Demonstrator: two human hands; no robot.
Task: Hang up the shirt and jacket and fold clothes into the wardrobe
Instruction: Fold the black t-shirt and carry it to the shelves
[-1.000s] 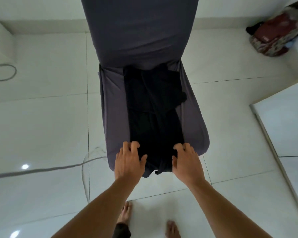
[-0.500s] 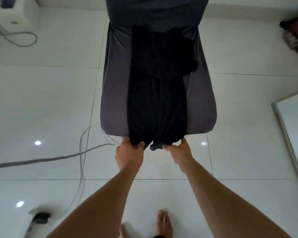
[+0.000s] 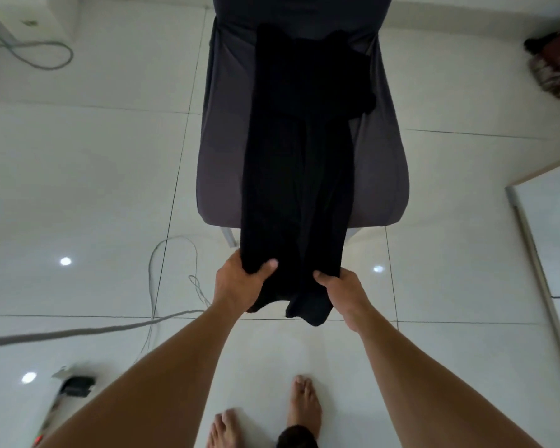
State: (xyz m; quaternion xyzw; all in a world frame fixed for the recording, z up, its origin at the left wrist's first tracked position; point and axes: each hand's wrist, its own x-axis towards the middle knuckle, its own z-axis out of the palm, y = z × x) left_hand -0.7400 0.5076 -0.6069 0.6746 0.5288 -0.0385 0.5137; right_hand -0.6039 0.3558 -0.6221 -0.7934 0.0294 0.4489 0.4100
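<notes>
Black garment: lying lengthwise down the seat of the grey covered chair, already narrowed into a long strip, near end overhanging the front edge of the seat.

Left hand: grip closed on the near left corner of the strip, thumb on top, fingers beneath.

Right hand: grip closed on the near right corner, loose hem bunched and dangling below the knuckles.

Step, as judged: near end being lifted for a fold up toward the chair back.

Risks:
- Far end, with a lump bulging out to the right near the backrest, likely to stay crooked under the fold; uneven bundle as a result.
- Slippery chair cover; whole strip liable to slide off the front if pulled instead of lifted.
- Dangling hem prone to tucking inside unevenly.
- White cable looped on the tile floor near the bare feet; trip hazard on any step toward the wardrobe.

Wardrobe: not identifiable in view.
</notes>
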